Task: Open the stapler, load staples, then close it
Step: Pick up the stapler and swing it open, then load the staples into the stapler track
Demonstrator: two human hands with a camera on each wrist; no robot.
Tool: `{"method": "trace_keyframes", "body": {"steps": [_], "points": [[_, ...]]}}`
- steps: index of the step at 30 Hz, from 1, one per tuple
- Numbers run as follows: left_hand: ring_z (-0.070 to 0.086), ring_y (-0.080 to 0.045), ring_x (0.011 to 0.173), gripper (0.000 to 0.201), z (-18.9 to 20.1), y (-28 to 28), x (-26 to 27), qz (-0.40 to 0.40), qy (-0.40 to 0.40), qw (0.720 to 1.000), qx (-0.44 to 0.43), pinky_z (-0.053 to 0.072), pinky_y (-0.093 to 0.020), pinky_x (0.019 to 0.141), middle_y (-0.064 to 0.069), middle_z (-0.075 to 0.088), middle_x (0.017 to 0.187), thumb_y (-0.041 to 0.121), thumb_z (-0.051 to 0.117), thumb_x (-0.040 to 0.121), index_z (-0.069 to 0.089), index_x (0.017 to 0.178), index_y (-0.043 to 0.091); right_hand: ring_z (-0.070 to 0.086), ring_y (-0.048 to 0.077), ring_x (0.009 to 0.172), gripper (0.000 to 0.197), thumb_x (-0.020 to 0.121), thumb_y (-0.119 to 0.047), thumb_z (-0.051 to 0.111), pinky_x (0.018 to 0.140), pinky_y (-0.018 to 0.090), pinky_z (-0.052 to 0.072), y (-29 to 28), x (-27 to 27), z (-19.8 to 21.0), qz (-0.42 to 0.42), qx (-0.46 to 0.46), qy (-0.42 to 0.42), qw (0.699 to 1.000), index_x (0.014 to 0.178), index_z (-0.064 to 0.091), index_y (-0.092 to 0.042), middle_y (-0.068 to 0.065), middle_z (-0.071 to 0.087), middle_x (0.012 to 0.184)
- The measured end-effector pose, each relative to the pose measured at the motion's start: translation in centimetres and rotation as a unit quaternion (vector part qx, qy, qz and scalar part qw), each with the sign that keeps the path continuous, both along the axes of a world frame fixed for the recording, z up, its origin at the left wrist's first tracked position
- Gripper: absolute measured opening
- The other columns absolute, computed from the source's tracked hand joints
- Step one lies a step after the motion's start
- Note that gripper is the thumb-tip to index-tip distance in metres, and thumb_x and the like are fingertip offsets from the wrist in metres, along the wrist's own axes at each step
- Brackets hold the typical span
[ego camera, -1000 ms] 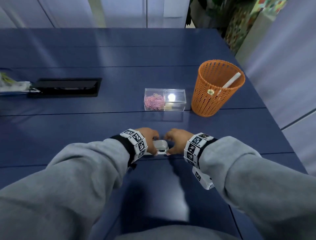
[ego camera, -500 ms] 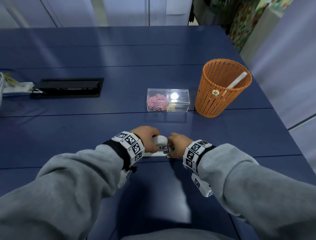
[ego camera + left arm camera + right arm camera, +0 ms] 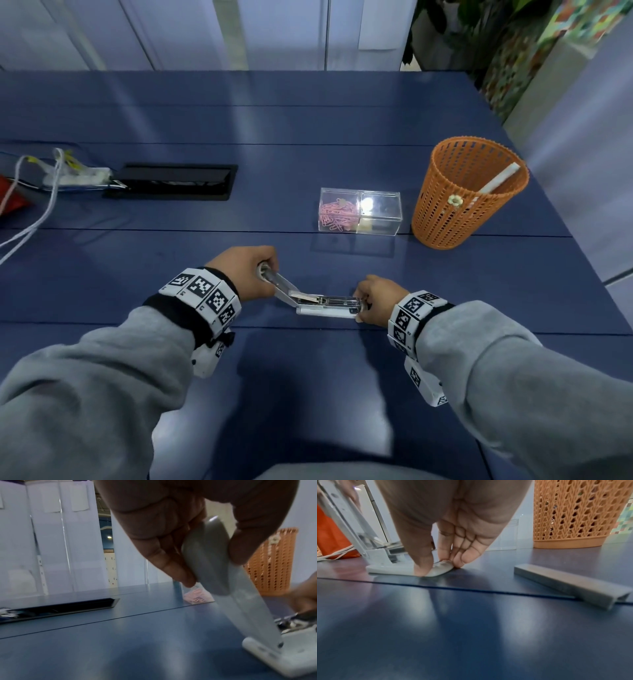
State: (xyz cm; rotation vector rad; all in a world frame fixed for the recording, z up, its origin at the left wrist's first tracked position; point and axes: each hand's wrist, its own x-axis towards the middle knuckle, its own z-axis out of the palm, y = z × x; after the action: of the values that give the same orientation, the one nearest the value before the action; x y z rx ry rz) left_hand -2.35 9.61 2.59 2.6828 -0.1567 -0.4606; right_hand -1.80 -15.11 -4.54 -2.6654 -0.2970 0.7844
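Note:
A white-grey stapler lies on the blue table, and its base is flat. Its cover is swung up and back to the left, so the metal staple channel lies bare. My left hand pinches the cover's rounded tip between thumb and fingers. At the other end, my right hand pinches the front of the base against the table. A grey strip of staples lies on the table just right of that hand; the head view does not show it.
A clear two-part box with pink paper clips stands behind the stapler. Right of it stands an orange mesh basket near the table's right edge. A black cable hatch and white cables lie at the far left.
The stapler was shut between both hands. My left hand has lifted the cover up and swung it back to the left, while my right hand kept hold of the base's front.

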Motion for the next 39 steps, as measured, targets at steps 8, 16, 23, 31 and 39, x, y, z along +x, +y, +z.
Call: {"method": "trace_keyframes", "body": {"steps": [8,16,23,31,39], "points": [[0.051,-0.023,0.070,0.021,-2.6,1.3,0.3,-0.002,0.068,0.987,0.148,0.039,-0.028,0.059,0.003,0.051,0.069,0.018,0.063,0.075,0.042,0.075,0.021,0.056,0.026,0.105,0.040,0.075,-0.022,0.073,0.093,0.036,0.049,0.0,-0.1,0.0,0.005,-0.006,-0.002,1.000,0.111,0.059,-0.010,0.007,0.053,0.114],[0.059,-0.024,0.095,0.021,-4.4,-0.5,0.1,-0.062,0.121,0.978,0.160,0.048,-0.034,0.079,-0.002,0.064,0.104,0.024,0.064,0.083,0.056,0.102,0.020,0.057,0.025,0.102,0.036,0.074,-0.021,0.074,0.092,0.038,0.050,-0.2,-0.1,0.1,0.000,-0.002,0.001,1.000,0.106,0.061,-0.012,0.004,0.053,0.107],[0.050,-0.025,0.123,0.053,-5.7,-4.1,-0.1,-0.162,0.110,0.974,0.110,0.044,-0.040,0.102,-0.003,0.052,0.132,0.024,0.054,0.091,0.035,0.137,0.042,0.057,0.025,0.102,0.036,0.075,-0.020,0.073,0.093,0.039,0.050,-0.2,-0.1,0.1,0.000,-0.006,0.001,1.000,0.108,0.061,-0.012,0.002,0.050,0.103],[0.051,-0.024,0.122,0.052,-6.0,-4.5,0.2,-0.187,0.091,0.969,0.133,0.047,-0.042,0.102,-0.001,0.052,0.132,0.022,0.051,0.092,0.036,0.137,0.043,0.053,0.024,0.115,0.048,0.081,-0.026,0.067,0.099,0.034,0.043,-5.6,-0.2,2.4,-0.086,-0.023,-0.024,0.996,0.124,0.053,-0.013,0.009,0.053,0.127],[0.052,-0.023,0.122,0.052,-6.3,-4.5,0.2,-0.189,0.086,0.969,0.131,0.047,-0.041,0.102,-0.001,0.053,0.132,0.022,0.051,0.092,0.035,0.138,0.042,0.055,0.025,0.101,0.045,0.077,-0.038,0.068,0.082,0.033,0.045,-7.7,-2.5,1.8,-0.109,-0.133,0.032,0.985,0.110,0.055,-0.011,0.009,0.056,0.117]]}}
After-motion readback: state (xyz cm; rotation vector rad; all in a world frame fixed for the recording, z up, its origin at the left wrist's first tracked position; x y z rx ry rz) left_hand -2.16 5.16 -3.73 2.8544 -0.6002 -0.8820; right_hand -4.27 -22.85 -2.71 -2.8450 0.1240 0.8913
